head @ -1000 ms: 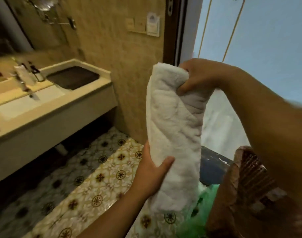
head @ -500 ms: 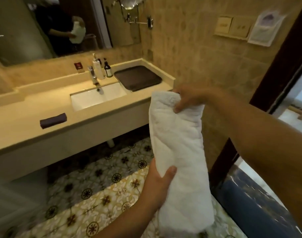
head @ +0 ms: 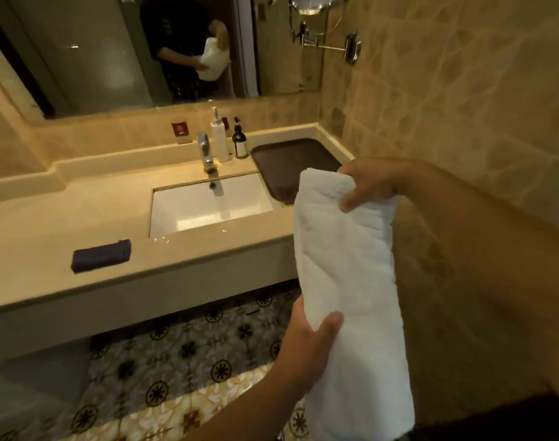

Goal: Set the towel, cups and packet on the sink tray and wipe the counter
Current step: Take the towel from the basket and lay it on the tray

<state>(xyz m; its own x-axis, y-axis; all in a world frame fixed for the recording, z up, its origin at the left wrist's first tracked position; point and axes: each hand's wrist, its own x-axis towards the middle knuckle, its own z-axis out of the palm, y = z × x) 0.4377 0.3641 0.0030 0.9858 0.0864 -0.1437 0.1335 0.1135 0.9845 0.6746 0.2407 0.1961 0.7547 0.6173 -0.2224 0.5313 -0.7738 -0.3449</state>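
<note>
Towel (head: 345,268): held long-ways, twelve to six, right hand (head: 372,183) gripping top, left hand (head: 306,351) gripping bottom. Tray (head: 281,160) lay toward eleven, nearer right hand.

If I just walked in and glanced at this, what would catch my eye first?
First, the rolled white towel held upright in the foreground, the right hand gripping its top and the left hand its lower part. Behind it, the white sink is set into the beige counter, with a dark tray to its right. A small dark folded cloth lies on the counter to the left.
</note>
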